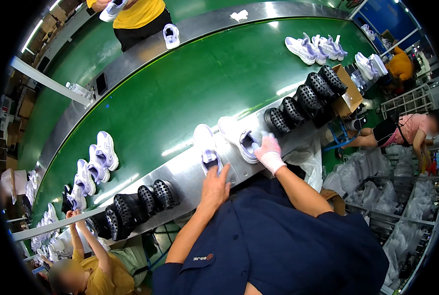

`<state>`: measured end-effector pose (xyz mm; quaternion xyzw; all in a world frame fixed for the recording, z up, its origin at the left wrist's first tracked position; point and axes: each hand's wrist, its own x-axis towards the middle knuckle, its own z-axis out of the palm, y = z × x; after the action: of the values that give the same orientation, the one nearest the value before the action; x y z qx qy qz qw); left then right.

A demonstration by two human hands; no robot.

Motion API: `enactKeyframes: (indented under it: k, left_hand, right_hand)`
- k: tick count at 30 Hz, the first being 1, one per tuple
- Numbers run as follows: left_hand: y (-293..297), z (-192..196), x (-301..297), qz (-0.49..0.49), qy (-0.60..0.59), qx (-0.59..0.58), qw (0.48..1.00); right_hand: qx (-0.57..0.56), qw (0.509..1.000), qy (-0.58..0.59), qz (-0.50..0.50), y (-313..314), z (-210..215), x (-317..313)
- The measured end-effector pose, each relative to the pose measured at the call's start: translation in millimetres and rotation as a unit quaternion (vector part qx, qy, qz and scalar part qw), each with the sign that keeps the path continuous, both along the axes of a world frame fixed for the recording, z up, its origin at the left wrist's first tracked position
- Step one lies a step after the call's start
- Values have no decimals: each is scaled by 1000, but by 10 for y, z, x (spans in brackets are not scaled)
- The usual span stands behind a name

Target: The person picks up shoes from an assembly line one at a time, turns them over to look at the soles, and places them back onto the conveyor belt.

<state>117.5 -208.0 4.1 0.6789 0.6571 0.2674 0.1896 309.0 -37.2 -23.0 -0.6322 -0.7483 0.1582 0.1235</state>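
Note:
Two white sneakers with lavender trim lie side by side in front of me, toes pointing away, across the metal ledge and the green conveyor belt. My bare left hand (214,188) grips the heel of the left sneaker (203,138), fingers at its opening and thumb along the side. On the right sneaker (233,132), my right hand (269,152), in a pink and white glove, holds the heel collar; some of its fingertips are blurred. The dark linings of both shoes show at their openings.
Black studded shoe-shaped forms (308,100) line the ledge to my right, with others (126,209) to my left. More sneakers (305,48) sit on the belt (180,88). A person in yellow (140,17) stands across it; another (106,270) works at lower left.

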Motion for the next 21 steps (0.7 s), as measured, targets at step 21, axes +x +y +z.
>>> enactKeyframes:
  k: [21]
  left_hand:
    - [1332,-134,-491,163,152,-109,969]
  right_hand:
    - [-259,941,81,200,395,1504,128]
